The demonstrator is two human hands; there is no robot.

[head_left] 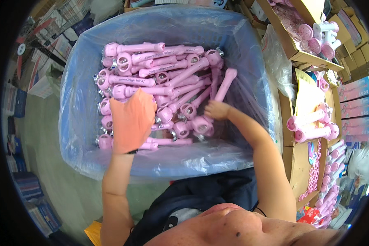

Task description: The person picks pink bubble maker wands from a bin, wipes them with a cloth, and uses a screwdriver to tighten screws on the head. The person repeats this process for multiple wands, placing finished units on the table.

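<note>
A heap of pink toy wands with rounded, clear-windowed heads and silvery tips lies in a large blue basket lined with clear plastic. My left hand, in an orange glove, is over the left part of the heap, back upward. Its fingers point down among the wands and are hidden, so its grip does not show. At the right side of the heap, my bare right hand is closed around the handle of a pink toy wand. That wand slants, its narrow end up and to the right.
Right of the basket stand cardboard boxes with more pink wands and white-and-pink pieces. A clear plastic bag hangs beside the rim. Printed boxes are stacked at far right. Blue packages line the far left.
</note>
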